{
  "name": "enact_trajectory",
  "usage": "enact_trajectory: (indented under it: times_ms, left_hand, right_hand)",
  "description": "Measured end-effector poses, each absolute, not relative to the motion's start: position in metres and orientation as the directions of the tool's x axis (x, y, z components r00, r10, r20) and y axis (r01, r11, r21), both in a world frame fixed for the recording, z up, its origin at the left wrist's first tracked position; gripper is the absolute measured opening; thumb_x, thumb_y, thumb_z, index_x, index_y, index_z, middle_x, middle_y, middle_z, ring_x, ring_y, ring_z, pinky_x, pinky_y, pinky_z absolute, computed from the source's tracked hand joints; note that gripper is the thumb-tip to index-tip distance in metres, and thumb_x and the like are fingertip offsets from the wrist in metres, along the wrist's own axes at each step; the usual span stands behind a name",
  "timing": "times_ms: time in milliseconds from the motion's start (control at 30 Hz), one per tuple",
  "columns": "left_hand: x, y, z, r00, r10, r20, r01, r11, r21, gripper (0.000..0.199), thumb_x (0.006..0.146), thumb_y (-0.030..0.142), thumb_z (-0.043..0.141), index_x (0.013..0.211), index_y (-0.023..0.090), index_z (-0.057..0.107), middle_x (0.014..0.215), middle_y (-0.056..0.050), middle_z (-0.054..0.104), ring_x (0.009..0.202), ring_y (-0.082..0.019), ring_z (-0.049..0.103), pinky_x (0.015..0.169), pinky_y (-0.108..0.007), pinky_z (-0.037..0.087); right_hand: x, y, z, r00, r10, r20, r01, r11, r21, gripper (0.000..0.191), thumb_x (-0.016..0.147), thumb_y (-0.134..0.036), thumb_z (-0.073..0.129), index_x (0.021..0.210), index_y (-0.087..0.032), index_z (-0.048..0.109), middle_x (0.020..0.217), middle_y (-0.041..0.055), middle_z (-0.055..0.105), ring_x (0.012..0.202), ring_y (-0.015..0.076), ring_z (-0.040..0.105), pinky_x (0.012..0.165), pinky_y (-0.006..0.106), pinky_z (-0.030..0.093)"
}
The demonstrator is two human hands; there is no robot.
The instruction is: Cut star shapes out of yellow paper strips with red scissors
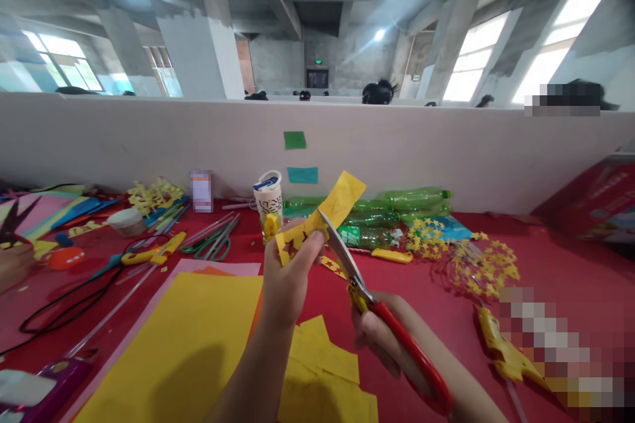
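My left hand (292,271) grips a yellow paper strip (344,198) that has star-shaped cut-outs at its lower end. The strip slants up to the right, with its upper part uncut. My right hand (381,337) is closed on the red handles of a pair of scissors (354,277). The scissor blades point up and to the left, their tips against the strip just above my left thumb. Below my hands, several yellow paper pieces (322,370) lie on the red table (421,317), beside a stack of large yellow sheets (198,324).
Green plastic bottles (421,199), a cup (268,201) and yellow paper stars (491,267) lie toward the partition (198,135). Yellow glue guns (501,343) (156,254) sit right and left. Green-handled scissors (215,241) are left of centre. Another person's hand (14,264) shows at the left edge.
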State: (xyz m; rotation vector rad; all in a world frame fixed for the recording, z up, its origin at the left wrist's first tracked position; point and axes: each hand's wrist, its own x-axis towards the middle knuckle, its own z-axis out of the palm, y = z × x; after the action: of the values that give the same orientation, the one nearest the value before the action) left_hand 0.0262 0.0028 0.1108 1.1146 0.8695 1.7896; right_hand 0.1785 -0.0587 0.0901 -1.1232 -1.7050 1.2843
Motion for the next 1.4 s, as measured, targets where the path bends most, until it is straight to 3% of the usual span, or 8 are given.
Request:
enact_trajectory:
  times_ms: [667,933,1067,1200,1400]
  left_hand:
    - [0.023,0.003,0.109,-0.203,0.895,0.397,-0.301,-0.443,0.845,0.022,0.077,0.02,0.062,0.057,0.017,0.052,0.055,0.003,0.047,0.053,-0.01,0.046,0.05,-0.023,0.036]
    - [0.018,0.009,0.107,-0.308,0.883,0.355,-0.356,-0.453,0.818,0.013,0.076,0.019,0.066,0.065,0.017,0.059,0.058,0.003,0.053,0.055,-0.01,0.047,0.051,-0.022,0.039]
    - [0.016,0.009,0.108,-0.267,0.896,0.354,-0.432,-0.44,0.788,0.017,0.079,0.021,0.064,0.062,0.016,0.061,0.058,0.002,0.053,0.056,-0.009,0.047,0.055,-0.021,0.04]
    - [0.019,0.007,0.107,-0.197,0.923,0.329,-0.403,-0.382,0.832,0.022,0.08,0.025,0.064,0.062,0.014,0.063,0.06,-0.001,0.056,0.058,-0.01,0.049,0.056,-0.021,0.04]
    - [0.015,0.01,0.11,-0.259,0.897,0.358,-0.42,-0.439,0.794,0.006,0.08,0.019,0.065,0.074,0.017,0.065,0.064,0.003,0.055,0.058,-0.007,0.047,0.056,-0.018,0.04]
  right_hand:
    - [0.175,-0.058,0.088,-0.282,0.959,-0.024,0.259,0.052,-0.964,0.06,0.078,-0.076,0.044,0.062,-0.018,0.048,0.047,-0.0064,0.04,0.036,0.0055,0.033,0.037,0.021,0.022]
    - [0.173,-0.055,0.084,-0.274,0.961,-0.046,0.213,0.014,-0.977,0.059,0.076,-0.077,0.047,0.063,-0.019,0.045,0.051,-0.0051,0.044,0.036,0.0052,0.034,0.035,0.02,0.021]
    - [0.171,-0.057,0.082,-0.274,0.96,-0.059,0.191,-0.005,-0.982,0.057,0.077,-0.075,0.047,0.064,-0.019,0.046,0.051,-0.0046,0.047,0.034,0.0049,0.033,0.035,0.02,0.022]
    - [0.168,-0.058,0.081,-0.279,0.958,-0.069,0.21,-0.01,-0.978,0.054,0.079,-0.071,0.048,0.065,-0.019,0.046,0.047,-0.006,0.045,0.033,0.0051,0.032,0.036,0.02,0.023]
    - [0.168,-0.055,0.08,-0.275,0.96,-0.061,0.242,0.008,-0.97,0.054,0.079,-0.071,0.048,0.062,-0.021,0.04,0.048,-0.0055,0.046,0.034,0.0055,0.035,0.04,0.021,0.029]
